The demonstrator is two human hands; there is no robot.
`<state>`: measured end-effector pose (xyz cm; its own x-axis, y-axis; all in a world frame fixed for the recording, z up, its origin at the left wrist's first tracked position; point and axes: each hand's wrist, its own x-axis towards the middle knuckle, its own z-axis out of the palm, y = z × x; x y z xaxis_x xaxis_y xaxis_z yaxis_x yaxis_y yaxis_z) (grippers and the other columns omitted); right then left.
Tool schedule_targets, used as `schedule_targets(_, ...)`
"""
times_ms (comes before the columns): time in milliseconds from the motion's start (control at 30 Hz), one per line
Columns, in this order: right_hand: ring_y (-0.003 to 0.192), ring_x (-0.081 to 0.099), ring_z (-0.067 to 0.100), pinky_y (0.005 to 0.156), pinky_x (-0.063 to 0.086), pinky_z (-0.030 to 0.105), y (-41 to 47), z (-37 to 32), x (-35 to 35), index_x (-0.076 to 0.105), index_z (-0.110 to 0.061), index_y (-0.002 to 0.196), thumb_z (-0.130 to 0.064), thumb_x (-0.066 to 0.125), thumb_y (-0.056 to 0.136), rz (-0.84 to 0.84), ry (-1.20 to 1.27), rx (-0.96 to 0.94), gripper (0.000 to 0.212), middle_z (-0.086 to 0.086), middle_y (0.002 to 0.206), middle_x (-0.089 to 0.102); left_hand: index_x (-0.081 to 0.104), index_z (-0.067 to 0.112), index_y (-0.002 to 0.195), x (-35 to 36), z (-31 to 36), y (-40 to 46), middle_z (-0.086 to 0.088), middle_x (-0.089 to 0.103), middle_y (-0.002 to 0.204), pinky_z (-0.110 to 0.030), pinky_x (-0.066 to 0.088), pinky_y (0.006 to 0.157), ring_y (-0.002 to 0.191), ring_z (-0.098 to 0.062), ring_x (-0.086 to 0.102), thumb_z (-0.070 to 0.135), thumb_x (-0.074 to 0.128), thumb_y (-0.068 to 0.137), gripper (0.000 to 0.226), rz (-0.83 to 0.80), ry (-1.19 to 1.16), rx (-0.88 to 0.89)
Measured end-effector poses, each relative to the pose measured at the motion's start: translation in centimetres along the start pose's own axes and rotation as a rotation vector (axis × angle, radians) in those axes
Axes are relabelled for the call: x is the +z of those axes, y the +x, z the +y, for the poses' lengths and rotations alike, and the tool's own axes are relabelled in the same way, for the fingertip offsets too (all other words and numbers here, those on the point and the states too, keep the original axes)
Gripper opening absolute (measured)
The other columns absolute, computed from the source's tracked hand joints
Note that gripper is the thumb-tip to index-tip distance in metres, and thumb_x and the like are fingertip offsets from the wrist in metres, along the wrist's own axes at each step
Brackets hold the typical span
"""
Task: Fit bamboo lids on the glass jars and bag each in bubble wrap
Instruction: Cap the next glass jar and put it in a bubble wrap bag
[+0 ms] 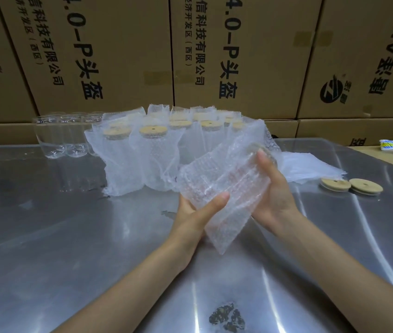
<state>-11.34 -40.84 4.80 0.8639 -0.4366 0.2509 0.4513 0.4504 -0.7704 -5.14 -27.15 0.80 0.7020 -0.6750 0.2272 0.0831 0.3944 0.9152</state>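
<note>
1. Grip: the left hand (199,207) cups the lower end of a bagged jar (224,186) from beneath, thumb pressed across the wrap; the right hand (272,188) closes round the upper end, fingertips over the mouth region. Both hands are clasped on the same object, held tilted above the metal table (70,236).
2. Handling (judged): glass inside, hence stiff, fragile and moderately heavy; the bubble-wrap bag (221,234) is soft and slick, and its empty tail hangs slack below the left palm. Hold is best taken on the jar body through the wrap, not on the loose film.
3. Whether a lid sits on the held jar cannot be told; wrap and fingers obscure it.
4. Beyond the grip: finished bagged jars (153,150) stand upright in rows, each with a bamboo lid showing in the open bag top.
5. Far left of the grip: bare glass jars (60,138), empty, unlidded.
6. Right of the grip: two loose bamboo lids (351,186) lie touching; spare flat bags (310,167) lie near them.
</note>
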Motion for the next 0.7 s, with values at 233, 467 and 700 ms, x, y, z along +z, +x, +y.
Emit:
schedule_targets(233,0.118,0.060,0.028,0.105,0.042,0.051,-0.6,-0.4,0.4,0.061,-0.015,0.128,-0.050,0.068,0.074,0.053,-0.365,-0.110,0.064,0.009,0.125,0.066,0.045,0.013,0.138,-0.7,0.5,0.1,-0.008,0.064,0.127,-0.037,0.048,0.100,0.118,-0.022,0.060,0.006,0.073,0.074,0.070,-0.196,0.186,-0.008)
schedule_targets(467,0.091,0.070,0.007,0.073,0.053,0.018,-1.3,-0.3,1.3,0.066,-0.018,0.102,-0.025,0.076,0.068,-0.113,-0.670,-0.362,0.036,-0.009,0.091,0.074,0.049,0.023,0.134,-0.8,1.9,0.0,0.005,0.063,0.128,-0.027,0.047,0.101,0.121,-0.009,0.057,0.008,0.082,0.073,0.071,-0.254,0.451,0.147)
schedule_targets(700,0.103,0.065,0.002,0.083,0.050,0.014,-1.9,0.1,1.8,0.056,-0.020,0.120,-0.038,0.081,0.063,-0.310,-0.767,-0.263,0.065,-0.014,0.107,0.071,0.059,0.035,0.117,-0.3,4.4,0.2,0.012,0.067,0.117,-0.019,0.049,0.091,0.112,-0.004,0.061,0.033,0.081,0.064,0.058,-0.209,0.559,0.285)
